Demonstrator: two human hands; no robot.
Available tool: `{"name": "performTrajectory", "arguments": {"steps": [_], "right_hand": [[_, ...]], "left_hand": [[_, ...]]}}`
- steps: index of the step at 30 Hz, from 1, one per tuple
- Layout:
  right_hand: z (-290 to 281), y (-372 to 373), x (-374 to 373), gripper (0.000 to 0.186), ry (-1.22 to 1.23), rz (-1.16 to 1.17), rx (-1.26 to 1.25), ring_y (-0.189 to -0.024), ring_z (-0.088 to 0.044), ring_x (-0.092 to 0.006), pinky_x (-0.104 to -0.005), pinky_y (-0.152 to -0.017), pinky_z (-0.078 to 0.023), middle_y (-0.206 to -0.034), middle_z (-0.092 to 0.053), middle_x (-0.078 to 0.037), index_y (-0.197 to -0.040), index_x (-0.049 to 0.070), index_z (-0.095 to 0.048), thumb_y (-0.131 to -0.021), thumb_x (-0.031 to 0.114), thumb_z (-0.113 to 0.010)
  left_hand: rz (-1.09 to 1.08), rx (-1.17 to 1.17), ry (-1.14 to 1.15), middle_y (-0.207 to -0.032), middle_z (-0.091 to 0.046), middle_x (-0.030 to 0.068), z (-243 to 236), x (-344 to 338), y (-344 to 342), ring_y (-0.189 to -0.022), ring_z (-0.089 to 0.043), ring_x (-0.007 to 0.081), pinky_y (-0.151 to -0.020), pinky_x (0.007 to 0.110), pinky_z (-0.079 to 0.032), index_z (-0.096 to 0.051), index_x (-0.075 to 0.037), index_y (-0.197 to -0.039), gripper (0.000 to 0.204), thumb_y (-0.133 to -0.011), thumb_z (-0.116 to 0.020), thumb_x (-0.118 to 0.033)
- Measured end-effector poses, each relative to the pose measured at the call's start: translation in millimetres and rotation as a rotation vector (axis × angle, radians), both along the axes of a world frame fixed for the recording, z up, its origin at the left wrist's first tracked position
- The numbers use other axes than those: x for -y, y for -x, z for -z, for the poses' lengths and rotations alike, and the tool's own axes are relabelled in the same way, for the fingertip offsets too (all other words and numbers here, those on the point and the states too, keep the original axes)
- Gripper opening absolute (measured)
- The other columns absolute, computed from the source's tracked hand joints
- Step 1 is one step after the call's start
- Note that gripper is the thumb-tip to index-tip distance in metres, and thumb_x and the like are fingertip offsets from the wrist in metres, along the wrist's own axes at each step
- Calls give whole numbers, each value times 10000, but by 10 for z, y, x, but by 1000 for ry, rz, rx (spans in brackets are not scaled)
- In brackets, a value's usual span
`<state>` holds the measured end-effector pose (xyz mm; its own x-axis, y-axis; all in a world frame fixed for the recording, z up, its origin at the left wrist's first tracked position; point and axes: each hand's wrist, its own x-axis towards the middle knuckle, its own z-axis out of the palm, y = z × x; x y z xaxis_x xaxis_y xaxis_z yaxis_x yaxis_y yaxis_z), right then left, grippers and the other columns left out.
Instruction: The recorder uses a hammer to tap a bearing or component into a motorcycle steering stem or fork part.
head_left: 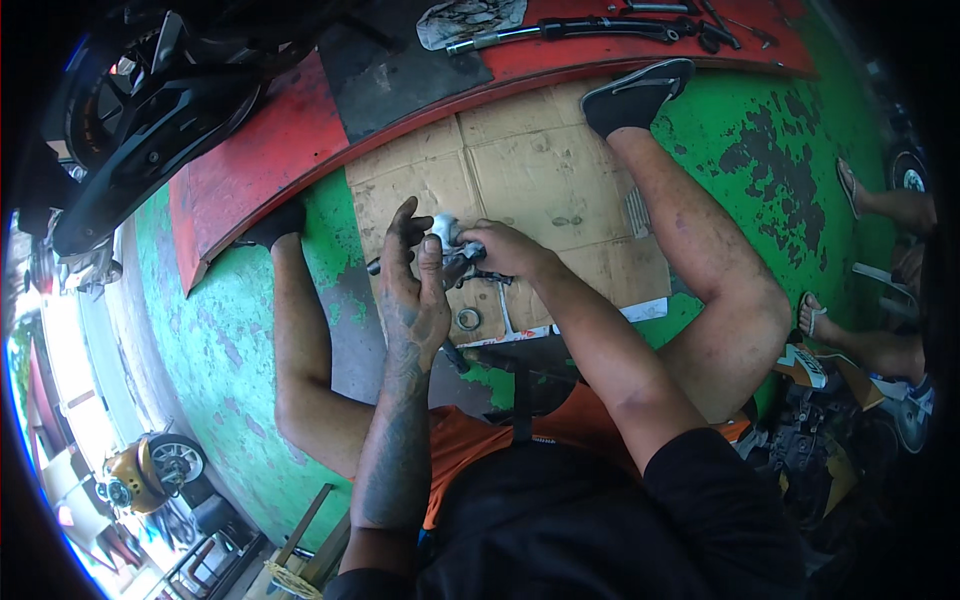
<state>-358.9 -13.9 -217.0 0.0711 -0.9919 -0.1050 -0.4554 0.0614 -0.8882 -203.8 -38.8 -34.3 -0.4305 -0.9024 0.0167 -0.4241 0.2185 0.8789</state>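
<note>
Got a small silvery metal part (446, 232) up in front of me, held over the flattened cardboard sheet (560, 170) I'm sitting on. My right hand (503, 250) is closed around the part from its right side, fingers curled tight on it. My left hand (412, 285) is pressed up against the part's left side, palm toward it, but the fingers are spread and sticking up instead of wrapped, so it's more bracing than gripping. A dark rod end (374, 266) pokes out just left of that hand; can't tell if it's joined to the part.

On the cardboard right below the part there's a small metal ring (468, 319) lying flat, and a dark tool handle (454, 356) a bit nearer to me than that. My legs are spread either side of the cardboard, with my right foot in a black sandal (634, 95) at its far edge.

Past the cardboard is a red ramp (280, 150) with a long black bar (580, 30) and a grey rag (468, 18) on it. The floor is green paint (760, 150), pretty chipped. Left of the ramp there's a black motorbike wheel (130, 100). Off to the right of the cardboard, somebody else's sandalled feet (815, 318).
</note>
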Motion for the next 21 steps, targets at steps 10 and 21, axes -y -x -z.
{"name": "performTrajectory", "arguments": {"steps": [10,21], "right_hand": [[80,-1,-3,730,6,-153,-212,-1205,-555,-358,-424,-1035,-456,-1265,-570,-192,-1304,27,-538,-680,206,-872],[-45,193,28,265,107,426,236,-989,-666,-267,-345,-907,-512,-1009,-684,-145,-1120,5,-691,-867,80,-708]], "left_hand": [[-49,-49,-142,-1210,-597,119,-129,-9,213,-1056,-568,163,-901,313,-475,-468,-69,-1451,475,-1057,-524,-328],[-65,-114,-177,-1188,-601,107,-94,-48,183,-1047,-572,155,-900,315,-489,-469,-67,-1448,486,-1038,-574,-306]]}}
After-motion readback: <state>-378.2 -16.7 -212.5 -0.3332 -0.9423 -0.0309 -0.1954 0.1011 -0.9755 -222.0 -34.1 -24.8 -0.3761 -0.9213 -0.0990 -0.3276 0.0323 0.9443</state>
